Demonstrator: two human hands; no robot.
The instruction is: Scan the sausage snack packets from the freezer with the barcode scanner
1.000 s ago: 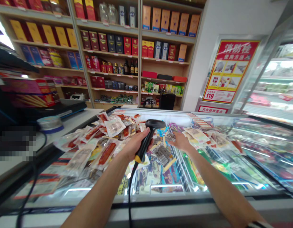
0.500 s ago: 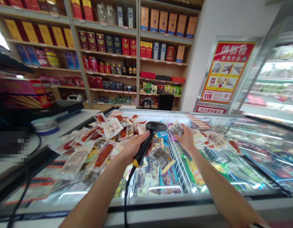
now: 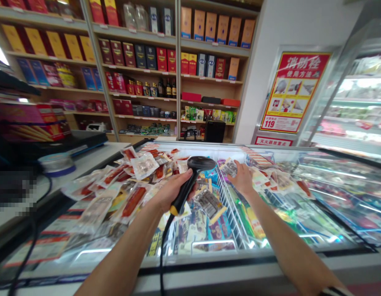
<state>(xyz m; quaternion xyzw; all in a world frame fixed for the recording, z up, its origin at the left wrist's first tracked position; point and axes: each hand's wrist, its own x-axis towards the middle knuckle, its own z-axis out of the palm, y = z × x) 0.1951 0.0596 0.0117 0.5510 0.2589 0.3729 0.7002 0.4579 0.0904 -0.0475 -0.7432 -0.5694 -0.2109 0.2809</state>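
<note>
My left hand (image 3: 175, 190) is wrapped round the handle of a black and yellow barcode scanner (image 3: 188, 187), its head over the freezer and its cord hanging down. In my right hand (image 3: 241, 176) is a small clear food packet (image 3: 229, 167), gripped between thumb and fingers to the right of the scanner. Another packet with a dark label (image 3: 210, 204) lies below, between my two arms. Left of the scanner spreads a heap of sealed packets, among them a red sausage pack (image 3: 134, 201). More packets (image 3: 278, 179) lie to the right of my right hand.
A glass-topped chest freezer (image 3: 215, 260) spans the front, with a white wire divider (image 3: 232, 209) inside. A counter (image 3: 116, 150) at left bears a roll of tape (image 3: 56, 163) and a box of snacks (image 3: 30, 123). Shelves of boxed goods (image 3: 210, 24) stand behind.
The view has shifted very slightly. Both hands keep nearly the same places, still holding the scanner and the packet.
</note>
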